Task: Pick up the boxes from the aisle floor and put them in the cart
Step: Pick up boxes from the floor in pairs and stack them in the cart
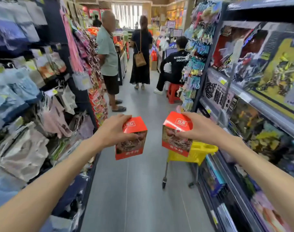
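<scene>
The left hand (115,129) is clamped on a red snack box (131,138), with the fingers over its top and the thumb on the printed front side; the right hand (199,128) is clamped in the same way on a second red snack box (177,133). Both boxes are held upright in the air above the grey aisle floor (134,190), apart from each other; no other box shows on the floor in this view.

The yellow cart (201,152) stands at the right edge of the aisle, close against the toy shelf (243,101); the right box hides a part of its rim, so I cannot tell what is already inside it.

The step in hand seems to be the carrying of both boxes to the cart. To do it well, I think the right box should go in first, because it is nearer; the left box then must cross to the right, and it is better to lower each one inside the rim before the fingers open, so it does not tip. Three people (107,52) stand further down the aisle, well apart from the cart.
</scene>
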Demonstrator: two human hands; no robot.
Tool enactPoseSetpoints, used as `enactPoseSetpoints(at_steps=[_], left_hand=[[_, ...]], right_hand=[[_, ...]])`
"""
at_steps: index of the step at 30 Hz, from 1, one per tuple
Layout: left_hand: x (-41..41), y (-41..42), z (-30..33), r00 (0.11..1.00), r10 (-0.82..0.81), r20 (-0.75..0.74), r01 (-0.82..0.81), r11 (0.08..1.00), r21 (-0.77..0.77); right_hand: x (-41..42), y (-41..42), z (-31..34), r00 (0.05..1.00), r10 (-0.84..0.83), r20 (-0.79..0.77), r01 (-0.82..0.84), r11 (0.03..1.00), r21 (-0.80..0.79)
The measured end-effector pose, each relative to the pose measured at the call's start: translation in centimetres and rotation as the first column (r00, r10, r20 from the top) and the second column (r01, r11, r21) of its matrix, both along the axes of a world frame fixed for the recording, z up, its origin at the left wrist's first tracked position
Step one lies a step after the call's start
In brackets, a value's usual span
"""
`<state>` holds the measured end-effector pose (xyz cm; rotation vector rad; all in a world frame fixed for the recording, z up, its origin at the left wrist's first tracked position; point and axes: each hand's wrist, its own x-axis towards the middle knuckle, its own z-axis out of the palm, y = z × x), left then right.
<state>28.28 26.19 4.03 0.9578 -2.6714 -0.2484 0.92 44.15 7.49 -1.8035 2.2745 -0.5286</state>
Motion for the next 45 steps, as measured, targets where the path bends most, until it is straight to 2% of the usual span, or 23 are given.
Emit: enactPoseSetpoints(at_steps=[6, 13, 17, 22, 28, 33, 38, 45], left_hand=[[-8.0, -15.8, -1.4, 0.999, -0.051, 0.0, 0.051, 0.999, -0.004], [-20.5, -34.5, -1.3, 0.971, -0.24, 0.016, 0.241, 0.97, -0.016], [-29.5, -42.6, -0.7, 0.936, -0.35, 0.034, 0.349, 0.937, 0.028], [-42.1, -50.0, -1.9, 0.847, -0.525, 0.086, 0.524, 0.851, 0.042], [-58.2, -55.0, -6.8, 0.688, -0.717, 0.115, 0.712, 0.697, 0.086], [-70.6, -56.5, -11.0, 0.521, -0.831, 0.195, 0.83, 0.547, 0.112], [-79.5, -55.9, -15.2, 0.335, -0.903, 0.27, 0.926, 0.369, 0.084], [-87.8, -53.2, -24.9, 0.075, -0.932, 0.355, 0.957, 0.167, 0.236]], right_hand=[[-7.0, -14.0, -1.3, 0.998, -0.055, -0.03, 0.055, 0.998, -0.012], [-15.9, -29.0, -2.6, 0.98, -0.196, 0.038, 0.197, 0.98, -0.014], [-21.7, -34.4, -2.2, 0.939, -0.339, 0.051, 0.34, 0.94, -0.008], [-29.4, -39.2, -3.2, 0.876, -0.477, 0.069, 0.478, 0.878, 0.005], [-39.3, -43.0, -7.5, 0.767, -0.64, 0.041, 0.641, 0.767, -0.012], [-46.7, -44.1, -11.7, 0.66, -0.749, 0.047, 0.749, 0.662, 0.035], [-50.3, -44.5, -14.6, 0.489, -0.867, 0.09, 0.858, 0.497, 0.13], [-51.1, -44.3, -22.0, 0.242, -0.969, 0.05, 0.938, 0.246, 0.243]])
